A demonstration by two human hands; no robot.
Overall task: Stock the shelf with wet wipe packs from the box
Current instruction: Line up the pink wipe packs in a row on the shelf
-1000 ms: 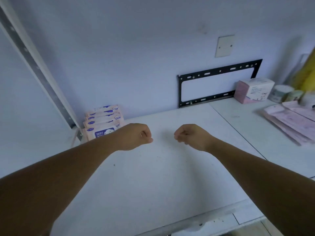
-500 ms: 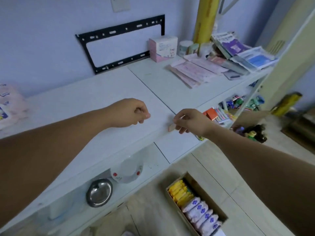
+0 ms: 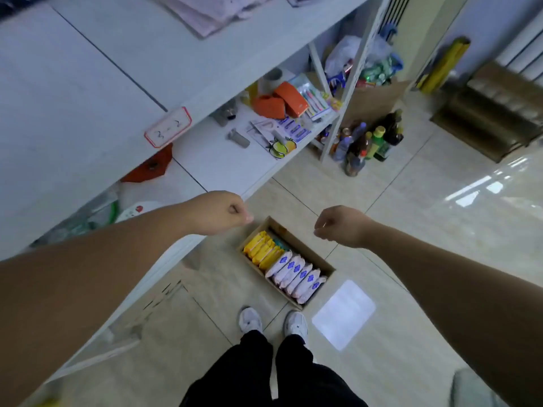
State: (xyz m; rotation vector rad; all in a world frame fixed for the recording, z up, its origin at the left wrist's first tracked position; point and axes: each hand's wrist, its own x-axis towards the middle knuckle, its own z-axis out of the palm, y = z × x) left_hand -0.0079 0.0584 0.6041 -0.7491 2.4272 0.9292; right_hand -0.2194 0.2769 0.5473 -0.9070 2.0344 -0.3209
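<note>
On the floor at about six o'clock from the frame's middle, just ahead of the white shoes (image 3: 271, 324), an open cardboard box (image 3: 296, 241) is seen, set lengthwise away from the feet so that its contents can be reached from above. The packs are stood on edge in a row, not laid flat, which lets each one be pinched by its top: white wet wipe packs (image 3: 296, 274) with blue marks at the near end, yellow packs (image 3: 261, 249) at the far end. Above the box, both arms are held out, one to each side of it. The left hand (image 3: 219, 212) is curled into a loose fist at nine o'clock from the box, level with the shelf edge; the right hand (image 3: 342, 226) is curled likewise at three o'clock. Nothing is gripped in either, so far as can be made out. The white shelf (image 3: 88, 92) fills the upper left, a red-bordered label (image 3: 168, 126) clipped to its front lip. A reach down is judged to be the step in hand; a deep bend will be called for, the box lying well below the hands.
</note>
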